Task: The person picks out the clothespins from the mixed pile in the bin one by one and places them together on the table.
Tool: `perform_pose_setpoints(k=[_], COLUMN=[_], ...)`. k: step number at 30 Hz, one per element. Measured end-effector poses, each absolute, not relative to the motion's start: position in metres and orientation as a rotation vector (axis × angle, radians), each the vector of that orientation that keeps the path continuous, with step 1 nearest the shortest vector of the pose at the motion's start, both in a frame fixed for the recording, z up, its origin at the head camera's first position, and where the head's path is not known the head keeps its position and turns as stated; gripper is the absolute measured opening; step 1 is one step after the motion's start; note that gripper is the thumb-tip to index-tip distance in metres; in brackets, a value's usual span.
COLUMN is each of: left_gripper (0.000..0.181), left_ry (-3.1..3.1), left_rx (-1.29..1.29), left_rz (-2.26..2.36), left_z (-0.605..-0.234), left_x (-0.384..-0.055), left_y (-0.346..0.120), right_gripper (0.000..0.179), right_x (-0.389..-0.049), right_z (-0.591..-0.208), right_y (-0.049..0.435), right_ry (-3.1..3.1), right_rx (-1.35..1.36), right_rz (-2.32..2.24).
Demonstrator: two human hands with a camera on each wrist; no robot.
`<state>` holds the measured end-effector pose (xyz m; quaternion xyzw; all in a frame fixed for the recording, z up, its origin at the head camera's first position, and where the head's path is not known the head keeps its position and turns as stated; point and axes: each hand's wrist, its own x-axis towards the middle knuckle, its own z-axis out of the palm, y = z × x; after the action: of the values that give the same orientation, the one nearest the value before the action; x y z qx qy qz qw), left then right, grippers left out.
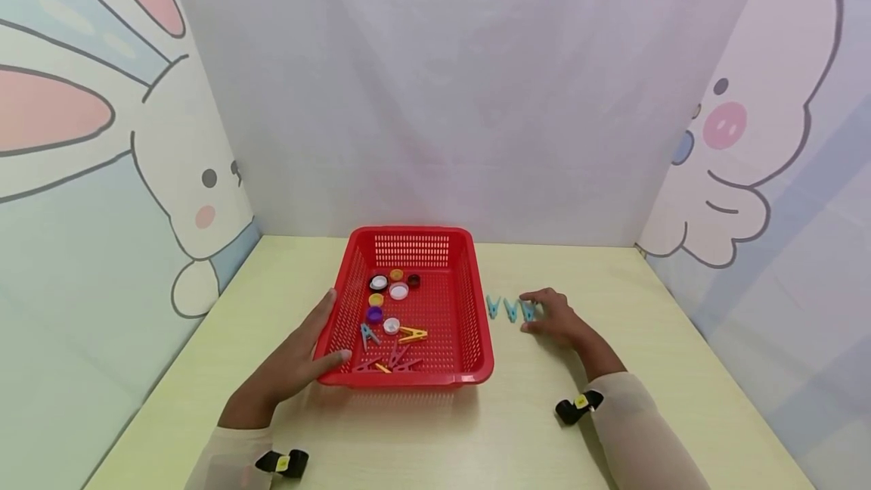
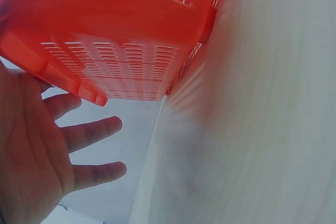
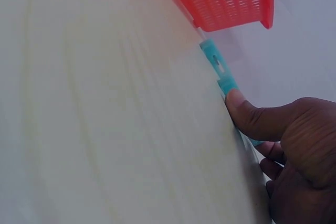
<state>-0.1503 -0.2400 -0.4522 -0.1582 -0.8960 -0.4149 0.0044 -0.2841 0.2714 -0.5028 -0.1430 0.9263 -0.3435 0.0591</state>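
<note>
Resting at the left rim of the red basket (image 1: 485,358) is my left hand (image 1: 297,358). Its thumb lies over the rim; in the left wrist view the other fingers (image 2: 94,134) are straight and spread outside the wall. To the right of the basket, three teal clothespins stand in a row: the first clothespin (image 1: 493,307), the middle clothespin (image 1: 511,311) and the rightmost clothespin (image 1: 528,311). My right hand (image 1: 554,317) has its curled thumb and fingers around the rightmost one, its palm hidden in the head view.
Inside the basket lie several bottle caps, including a purple cap (image 1: 374,314) and a white cap (image 1: 391,326). A yellow clothespin (image 1: 413,334), a blue clothespin (image 1: 369,336) and several pink ones lie there too. Behind the pale table (image 1: 585,429) hangs a grey-white curtain (image 1: 463,97).
</note>
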Motion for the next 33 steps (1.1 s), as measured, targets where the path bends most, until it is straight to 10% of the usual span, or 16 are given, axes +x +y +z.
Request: perform_pose_setpoints(k=[33], left_gripper=[0.121], left_ry=[-2.806], left_rx=[-0.496], left_rz=[-1.299], left_z=[-0.4536], left_x=[-0.1505], left_y=[-0.2398], right_gripper=[0.074], right_x=[-0.2849], right_z=[-0.5000], right_y=[0.2727], right_ry=[2.785], right_rx=[-0.400], right_rz=[-1.020])
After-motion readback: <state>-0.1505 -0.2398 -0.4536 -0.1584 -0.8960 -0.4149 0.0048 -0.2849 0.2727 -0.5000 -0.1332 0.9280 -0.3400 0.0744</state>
